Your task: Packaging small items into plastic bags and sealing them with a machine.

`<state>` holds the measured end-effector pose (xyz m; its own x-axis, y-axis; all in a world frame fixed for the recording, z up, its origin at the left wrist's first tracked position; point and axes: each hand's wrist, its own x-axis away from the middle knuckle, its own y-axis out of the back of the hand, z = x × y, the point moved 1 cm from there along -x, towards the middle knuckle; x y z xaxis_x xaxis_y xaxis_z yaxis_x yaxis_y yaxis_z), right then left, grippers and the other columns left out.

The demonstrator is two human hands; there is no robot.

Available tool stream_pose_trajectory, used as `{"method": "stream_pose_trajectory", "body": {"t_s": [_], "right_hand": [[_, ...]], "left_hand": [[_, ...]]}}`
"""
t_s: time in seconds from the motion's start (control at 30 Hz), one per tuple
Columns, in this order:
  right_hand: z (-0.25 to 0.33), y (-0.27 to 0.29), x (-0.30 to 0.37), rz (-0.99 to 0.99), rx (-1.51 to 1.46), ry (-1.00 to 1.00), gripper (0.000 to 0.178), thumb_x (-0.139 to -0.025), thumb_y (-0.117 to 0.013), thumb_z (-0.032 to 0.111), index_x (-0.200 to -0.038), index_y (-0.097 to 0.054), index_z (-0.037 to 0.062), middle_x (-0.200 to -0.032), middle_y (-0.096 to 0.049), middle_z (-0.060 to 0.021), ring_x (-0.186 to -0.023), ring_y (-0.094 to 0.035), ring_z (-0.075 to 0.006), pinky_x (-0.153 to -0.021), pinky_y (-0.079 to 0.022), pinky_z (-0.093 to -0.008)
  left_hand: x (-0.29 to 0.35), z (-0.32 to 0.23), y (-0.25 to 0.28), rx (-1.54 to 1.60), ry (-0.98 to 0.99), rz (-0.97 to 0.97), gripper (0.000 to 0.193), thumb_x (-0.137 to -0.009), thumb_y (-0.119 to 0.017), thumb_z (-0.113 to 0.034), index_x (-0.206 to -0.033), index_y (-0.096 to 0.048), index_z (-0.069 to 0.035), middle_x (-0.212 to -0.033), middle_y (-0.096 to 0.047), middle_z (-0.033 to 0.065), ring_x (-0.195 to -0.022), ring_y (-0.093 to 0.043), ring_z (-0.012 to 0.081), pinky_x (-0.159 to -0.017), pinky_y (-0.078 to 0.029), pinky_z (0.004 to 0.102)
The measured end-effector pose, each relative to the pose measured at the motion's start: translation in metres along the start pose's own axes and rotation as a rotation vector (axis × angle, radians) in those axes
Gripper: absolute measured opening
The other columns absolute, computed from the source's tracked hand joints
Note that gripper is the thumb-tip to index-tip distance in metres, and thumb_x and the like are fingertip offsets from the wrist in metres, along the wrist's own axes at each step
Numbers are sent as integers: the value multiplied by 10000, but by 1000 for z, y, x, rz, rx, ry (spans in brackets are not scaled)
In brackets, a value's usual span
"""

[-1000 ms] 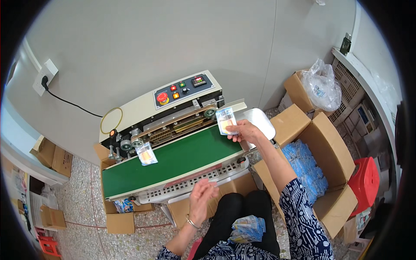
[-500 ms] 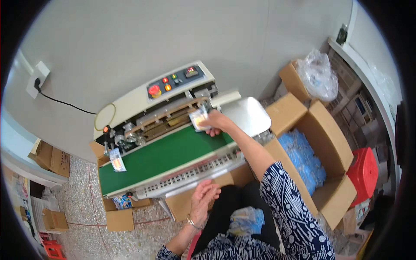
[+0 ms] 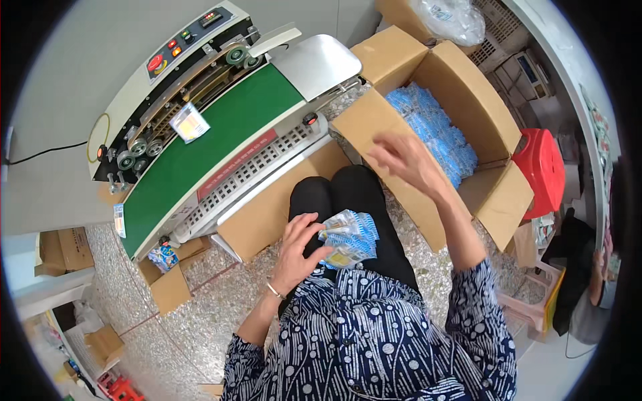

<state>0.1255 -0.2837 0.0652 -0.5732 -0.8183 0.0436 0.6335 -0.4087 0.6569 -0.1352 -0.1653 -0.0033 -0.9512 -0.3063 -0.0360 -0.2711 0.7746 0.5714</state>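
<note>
A small pile of blue-and-clear plastic packets (image 3: 349, 237) rests on my lap. My left hand (image 3: 297, 250) is at its left edge, fingers apart and curved, thumb and fingertips touching or just beside the packets. Over the near flap of a large cardboard box (image 3: 478, 100), my right hand (image 3: 408, 164) is raised, fingers stretched out and slightly blurred, with nothing visible in it. Inside that box lies a heap of blue packets (image 3: 438, 130). One flat packet (image 3: 189, 123) sits at the rollers of a band sealing machine (image 3: 224, 37), above its green conveyor belt (image 3: 221, 144).
Another packet (image 3: 120, 220) is at the belt's left end. Below that end stands a small open carton (image 3: 169, 289) with packets inside. A metal plate (image 3: 321, 63) extends the machine rightward. Beyond the large box are a red stool (image 3: 540, 174) and a clear plastic bag (image 3: 448, 20).
My right hand has let go of a packet at the machine and drawn back right toward the box. My left hand has moved to the lap pile. The view has shifted.
</note>
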Motion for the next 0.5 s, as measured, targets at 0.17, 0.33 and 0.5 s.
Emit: {"method": "stream_pose_trajectory", "body": {"t_s": [0.17,0.33,0.5], "right_hand": [[-30,-12,93,-47,-186,-206,256,-878,-567,211,-954,-586,-33,-655,-590,-65,-541,-542,-94,-483,-438,-236],[-19,-13,131,-50,-248,-304,278,-867,-586,230,-961,-589,-32,-632,-586,-60,-535,-539,-97,-498,-442,-254],[-9,-15,142,-70,-284,-266,331,-869,-577,284,-993,-584,-23,-639,-602,-114,-546,-586,-165,-528,-453,-302]], "left_hand": [[20,-18,-16,-147,-84,-11,493,-683,-741,-233,-1098,-556,-42,-1357,-376,142,-1257,-309,367,-1025,-284,442],[38,-27,-33,-181,-84,-109,380,-670,-745,-151,-971,-543,-38,-1315,-403,157,-1233,-335,371,-989,-310,450],[44,-34,-43,-98,-167,-116,342,-699,-712,-63,-993,-542,-28,-1112,-524,142,-1016,-494,329,-874,-411,396]]}}
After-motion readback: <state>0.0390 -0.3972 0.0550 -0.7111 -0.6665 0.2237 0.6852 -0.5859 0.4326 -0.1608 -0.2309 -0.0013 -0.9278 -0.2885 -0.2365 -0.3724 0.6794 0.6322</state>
